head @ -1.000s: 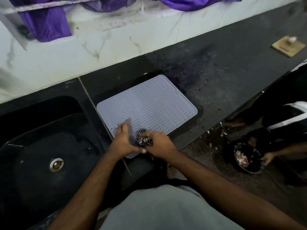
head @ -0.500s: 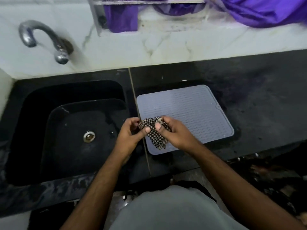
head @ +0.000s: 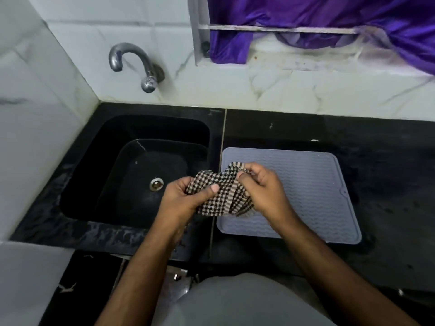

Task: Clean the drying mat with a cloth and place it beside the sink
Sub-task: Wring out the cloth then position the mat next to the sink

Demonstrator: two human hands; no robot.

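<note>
I see a black stone counter (head: 388, 184), w/ a seam running front to back just right of the black sink (head: 131, 128) set into it. Grey ribbed drying mat (head: 306, 184) lies flat on the counter, left edge along that seam, beside the sink.

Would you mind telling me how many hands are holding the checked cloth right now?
2. The left hand grips the cloth at its left end, above the sink's right edge; the right hand pinches its right end over the drying mat.
</note>
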